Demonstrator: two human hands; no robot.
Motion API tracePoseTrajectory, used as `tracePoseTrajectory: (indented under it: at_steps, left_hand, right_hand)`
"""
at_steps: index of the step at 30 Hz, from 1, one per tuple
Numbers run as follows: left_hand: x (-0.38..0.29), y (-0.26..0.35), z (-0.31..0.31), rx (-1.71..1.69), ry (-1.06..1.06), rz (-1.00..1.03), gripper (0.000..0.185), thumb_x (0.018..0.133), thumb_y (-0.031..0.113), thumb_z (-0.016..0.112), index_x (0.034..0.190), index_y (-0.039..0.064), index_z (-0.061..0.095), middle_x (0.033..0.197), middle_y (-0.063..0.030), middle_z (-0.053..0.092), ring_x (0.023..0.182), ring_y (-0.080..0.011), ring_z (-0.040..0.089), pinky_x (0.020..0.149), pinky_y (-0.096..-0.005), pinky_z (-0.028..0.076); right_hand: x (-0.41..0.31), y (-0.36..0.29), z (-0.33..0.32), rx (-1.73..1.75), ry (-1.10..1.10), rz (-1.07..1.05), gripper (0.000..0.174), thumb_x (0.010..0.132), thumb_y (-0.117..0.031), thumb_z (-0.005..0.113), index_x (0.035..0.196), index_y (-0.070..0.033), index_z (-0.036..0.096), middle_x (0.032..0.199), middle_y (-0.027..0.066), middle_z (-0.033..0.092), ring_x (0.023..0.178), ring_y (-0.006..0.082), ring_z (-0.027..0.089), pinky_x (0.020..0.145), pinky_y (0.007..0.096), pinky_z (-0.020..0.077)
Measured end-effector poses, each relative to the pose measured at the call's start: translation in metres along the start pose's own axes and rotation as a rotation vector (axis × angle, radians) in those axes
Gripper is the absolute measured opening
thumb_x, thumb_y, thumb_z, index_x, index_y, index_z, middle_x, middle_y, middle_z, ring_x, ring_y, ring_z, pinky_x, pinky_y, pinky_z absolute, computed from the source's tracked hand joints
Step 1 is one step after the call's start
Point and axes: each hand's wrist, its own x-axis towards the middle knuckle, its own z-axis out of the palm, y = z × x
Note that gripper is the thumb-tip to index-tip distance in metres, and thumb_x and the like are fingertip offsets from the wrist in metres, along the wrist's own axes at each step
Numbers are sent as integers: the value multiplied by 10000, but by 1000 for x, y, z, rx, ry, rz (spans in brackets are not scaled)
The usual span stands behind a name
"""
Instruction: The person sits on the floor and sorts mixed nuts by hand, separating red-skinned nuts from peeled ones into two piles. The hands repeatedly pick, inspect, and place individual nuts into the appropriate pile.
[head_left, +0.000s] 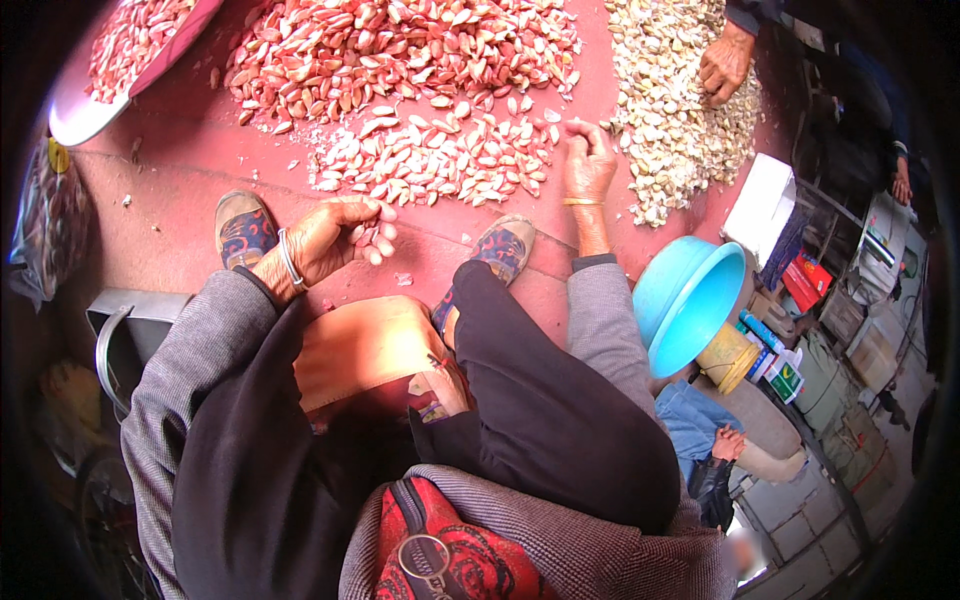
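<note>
My left hand (337, 234), with a silver bangle at the wrist, is raised palm up above my left shoe, its curled fingers holding several small pinkish pieces. My right hand (589, 161), with a gold-coloured bangle, rests by the right end of a spread of pale pink seeds or cloves (442, 161), fingers bent; whether it pinches one cannot be told. Behind that spread lies a larger heap of redder seeds or cloves (405, 52). A heap of cream-coloured pieces (652, 135) lies to the right of my right hand.
Another person's hand (727, 64) touches the cream heap. A round tray (82, 120) of pink pieces is at upper left, a metal container (142, 304) at left. A blue basin (694, 307) and yellow bucket (729, 356) stand at right, near a seated person's clasped hands (727, 442).
</note>
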Motion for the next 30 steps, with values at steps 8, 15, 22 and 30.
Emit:
tracePoseTrajectory:
  at_steps: [8, 15, 22, 30]
  left_hand:
    - [0, 0, 0, 26, 26, -5, 253, 1048, 189, 483, 1078, -18, 625, 941, -123, 688, 808, -237, 712, 679, -331, 617]
    - [-6, 7, -14, 55, 38, 93, 251, 1039, 176, 492, 1097, -29, 625, 940, -126, 687, 800, -232, 709, 675, -324, 612]
    - [-33, 14, -51, -9, 78, 153, 280, 1072, 223, 449, 1128, -3, 606, 963, -125, 691, 836, -241, 705, 730, -318, 598]
    - [-42, 4, -81, -125, 74, 184, 275, 1073, 188, 435, 1124, -21, 606, 968, -154, 701, 835, -270, 713, 732, -343, 612]
  right_hand:
    - [-3, -1, 0, -83, -88, 31, 207, 869, -48, 706, 1074, -23, 705, 948, 68, 678, 785, 124, 653, 719, 282, 541]
    - [11, -23, 19, -128, -160, -143, 240, 905, -9, 620, 1127, -50, 703, 1019, 75, 670, 897, 168, 657, 801, 320, 536]
    - [18, -54, 53, -331, -197, -434, 259, 866, -60, 593, 1111, -105, 663, 1093, 101, 611, 1081, 317, 550, 956, 462, 419]
    - [2, -52, 48, -292, -281, -277, 103, 830, -48, 616, 901, -91, 677, 904, 112, 636, 951, 326, 605, 903, 458, 452]
